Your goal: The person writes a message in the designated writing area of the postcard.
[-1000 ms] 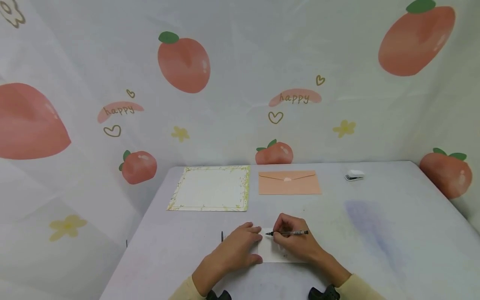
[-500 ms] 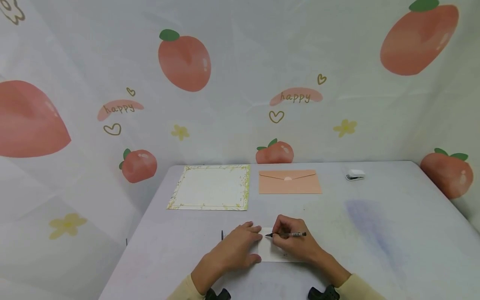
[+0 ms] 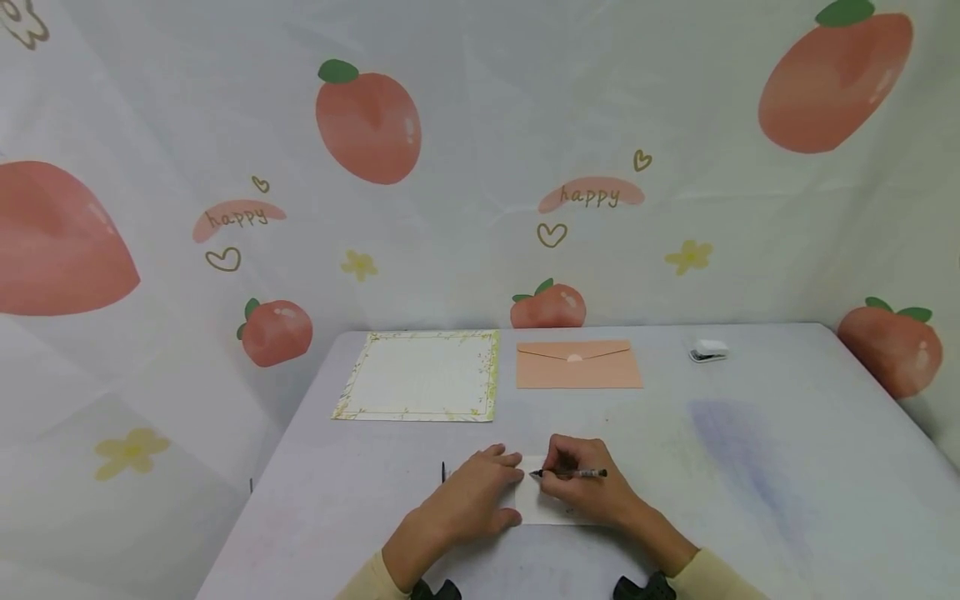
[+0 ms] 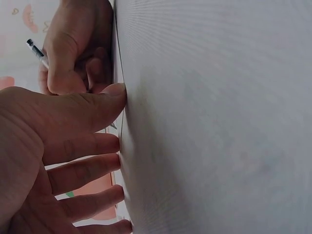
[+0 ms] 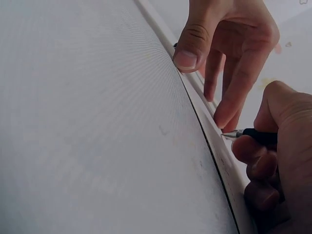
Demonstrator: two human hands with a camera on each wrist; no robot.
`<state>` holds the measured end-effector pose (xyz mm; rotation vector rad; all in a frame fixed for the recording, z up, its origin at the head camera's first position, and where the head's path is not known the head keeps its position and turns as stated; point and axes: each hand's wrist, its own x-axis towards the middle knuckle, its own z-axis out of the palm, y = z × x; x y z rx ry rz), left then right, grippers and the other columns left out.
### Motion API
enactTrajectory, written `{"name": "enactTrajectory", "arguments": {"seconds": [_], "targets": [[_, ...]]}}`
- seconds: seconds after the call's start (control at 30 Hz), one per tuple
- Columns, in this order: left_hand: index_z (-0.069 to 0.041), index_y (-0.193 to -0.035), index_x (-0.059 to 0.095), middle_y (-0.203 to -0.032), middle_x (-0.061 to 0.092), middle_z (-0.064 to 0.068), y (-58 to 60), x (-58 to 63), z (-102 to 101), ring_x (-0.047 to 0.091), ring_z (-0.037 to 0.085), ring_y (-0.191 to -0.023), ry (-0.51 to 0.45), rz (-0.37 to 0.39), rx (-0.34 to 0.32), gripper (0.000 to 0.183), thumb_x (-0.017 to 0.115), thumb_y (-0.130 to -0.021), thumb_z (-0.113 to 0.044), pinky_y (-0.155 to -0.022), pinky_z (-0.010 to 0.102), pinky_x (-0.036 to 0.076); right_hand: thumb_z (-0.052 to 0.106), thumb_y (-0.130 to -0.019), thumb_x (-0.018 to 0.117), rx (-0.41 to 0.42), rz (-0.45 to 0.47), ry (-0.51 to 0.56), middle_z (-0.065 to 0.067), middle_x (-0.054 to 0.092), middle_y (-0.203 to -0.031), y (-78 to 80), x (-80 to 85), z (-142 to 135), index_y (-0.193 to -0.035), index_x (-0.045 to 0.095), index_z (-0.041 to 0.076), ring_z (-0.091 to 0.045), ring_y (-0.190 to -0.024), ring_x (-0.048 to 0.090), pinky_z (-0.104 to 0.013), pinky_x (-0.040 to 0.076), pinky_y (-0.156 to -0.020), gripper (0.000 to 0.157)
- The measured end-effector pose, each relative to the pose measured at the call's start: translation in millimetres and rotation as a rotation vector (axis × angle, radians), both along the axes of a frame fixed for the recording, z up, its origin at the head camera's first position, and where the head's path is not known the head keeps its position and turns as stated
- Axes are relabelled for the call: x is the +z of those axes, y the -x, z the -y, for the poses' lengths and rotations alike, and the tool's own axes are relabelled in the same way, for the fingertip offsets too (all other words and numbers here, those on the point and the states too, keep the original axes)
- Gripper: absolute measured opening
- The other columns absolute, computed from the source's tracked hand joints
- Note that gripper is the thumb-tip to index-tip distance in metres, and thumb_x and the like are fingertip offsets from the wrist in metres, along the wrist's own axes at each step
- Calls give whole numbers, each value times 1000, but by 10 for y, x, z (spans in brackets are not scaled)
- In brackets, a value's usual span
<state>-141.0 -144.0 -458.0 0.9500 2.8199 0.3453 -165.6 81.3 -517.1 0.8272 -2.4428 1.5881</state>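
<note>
My right hand (image 3: 588,479) pinches a pen (image 3: 585,473), its tip down at the upper left part of a white sheet of paper (image 3: 531,504). In the right wrist view the pen's metal tip and dark grip (image 5: 258,136) show between thumb and fingers. With its fingers spread and fairly straight, my left hand (image 3: 476,497) presses on the paper's left edge. The left wrist view has the left thumb (image 4: 114,92) and fingertips resting at the paper's edge. Small dark marks (image 3: 570,511) are on the paper near its lower edge; part of the sheet is hidden under the right hand.
At the back of the table (image 3: 337,475) lie a bordered sheet (image 3: 420,377) and a peach-coloured envelope (image 3: 577,367). A small white stapler (image 3: 708,351) is at the back right. A thin dark item (image 3: 443,472), partly hidden, lies beside the left hand.
The pen and right hand have shifted slightly down and to the left over the paper. The left hand stays in place on the sheet.
</note>
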Motion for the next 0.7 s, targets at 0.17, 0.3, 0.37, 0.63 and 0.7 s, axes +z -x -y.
{"name": "enactTrajectory", "arguments": {"seconds": [0.17,0.3,0.37,0.63,0.7], "targets": [[-9,-131,79,-148,72,8,5,-11,3,63,34,-144,-1,3,-3,50,93,-87,-29,-121,45,52,-2,-81,77,3,-5,-15,18,63,-71,-9,-18,-7,-81,67,25,3,-64,51,-16,41,-56,29],[-9,-131,80,-148,72,8,-1,-12,6,63,34,-145,-5,6,2,50,93,-87,-29,-121,47,52,-2,-81,76,-8,-17,-18,18,62,-72,-7,-15,-9,-82,66,26,2,-64,51,-16,40,-56,30],[-9,-131,79,-148,71,8,-1,-10,6,62,34,-145,-4,5,5,50,93,-87,-29,-121,47,52,-2,-81,76,-6,-15,-16,18,61,-72,-5,-11,-8,-81,66,25,2,-65,51,-17,41,-57,30],[-9,-132,79,-148,71,8,0,-1,1,62,34,-145,-6,7,9,50,93,-88,-29,-121,47,52,-4,-78,75,-1,-11,-8,18,60,-70,-7,6,-19,-77,64,23,1,-65,51,-17,41,-57,29],[-9,-132,79,-148,72,8,-5,2,-2,62,34,-145,-5,8,10,50,93,-88,-29,-121,47,53,-5,-78,75,-11,-20,2,17,60,-71,-16,6,-31,-77,64,23,1,-65,52,-18,43,-57,30]]}}
